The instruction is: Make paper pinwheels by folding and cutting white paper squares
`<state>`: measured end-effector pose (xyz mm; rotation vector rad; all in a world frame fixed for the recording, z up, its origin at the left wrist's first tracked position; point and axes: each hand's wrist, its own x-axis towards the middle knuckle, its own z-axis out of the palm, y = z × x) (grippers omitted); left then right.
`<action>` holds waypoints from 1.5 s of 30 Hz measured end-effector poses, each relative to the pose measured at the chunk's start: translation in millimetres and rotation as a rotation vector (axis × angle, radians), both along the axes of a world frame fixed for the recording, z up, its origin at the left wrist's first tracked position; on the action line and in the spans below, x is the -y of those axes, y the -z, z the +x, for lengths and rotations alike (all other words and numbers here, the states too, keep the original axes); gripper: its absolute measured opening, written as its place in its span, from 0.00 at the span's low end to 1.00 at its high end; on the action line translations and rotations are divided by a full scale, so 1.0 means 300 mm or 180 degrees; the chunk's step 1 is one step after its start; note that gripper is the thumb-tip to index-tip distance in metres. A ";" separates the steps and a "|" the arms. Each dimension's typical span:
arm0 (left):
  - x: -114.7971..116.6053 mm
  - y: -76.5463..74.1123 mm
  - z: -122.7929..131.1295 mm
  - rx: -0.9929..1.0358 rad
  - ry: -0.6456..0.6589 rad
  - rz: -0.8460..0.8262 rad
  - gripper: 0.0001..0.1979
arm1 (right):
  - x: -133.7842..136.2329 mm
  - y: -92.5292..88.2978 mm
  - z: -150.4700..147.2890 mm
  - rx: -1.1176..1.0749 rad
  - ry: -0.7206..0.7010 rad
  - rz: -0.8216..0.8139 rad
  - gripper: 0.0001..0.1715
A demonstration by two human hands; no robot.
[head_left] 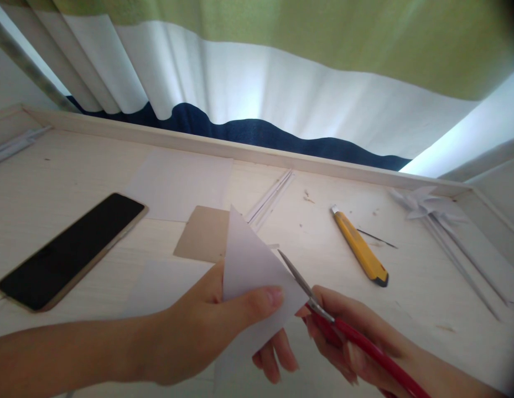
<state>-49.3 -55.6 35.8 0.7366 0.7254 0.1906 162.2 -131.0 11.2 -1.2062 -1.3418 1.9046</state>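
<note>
In the middle foreground my left hand [223,309] pinches a white piece of paper [250,265], its thumb on top and its fingers beneath. The paper has a triangular shape with one corner pointing up. To the right, my right hand [356,326] grips red-handled scissors [335,323]. The metal blades lie along the paper's right edge, close to its lower right corner. I cannot tell whether the paper is between the blades. Behind the held paper lies a beige card [201,232], partly covered by it.
A black-screened phone [74,249] lies at left. White sheets [182,182] and thin paper sticks [271,196] are behind the hands. At right are a yellow utility knife [358,243], a thin dark rod [377,237] and a paper pinwheel [426,204]. A raised ledge [198,149] runs below the curtain [257,72].
</note>
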 end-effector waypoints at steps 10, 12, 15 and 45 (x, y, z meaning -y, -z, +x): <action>-0.004 0.029 -0.005 0.0298 -0.0020 0.0039 0.12 | 0.006 0.007 0.003 -0.0069 -0.0036 0.0064 0.14; -0.004 0.029 -0.008 0.0250 -0.0003 0.0028 0.11 | 0.005 0.009 0.003 -0.0121 -0.0007 0.0019 0.14; -0.002 0.029 -0.010 0.0177 0.0018 0.0065 0.13 | 0.001 0.007 0.001 -0.0104 -0.0017 -0.0007 0.16; -0.007 0.036 -0.003 0.0301 0.0036 -0.0062 0.13 | 0.000 -0.009 -0.007 0.0059 -0.0020 -0.0160 0.17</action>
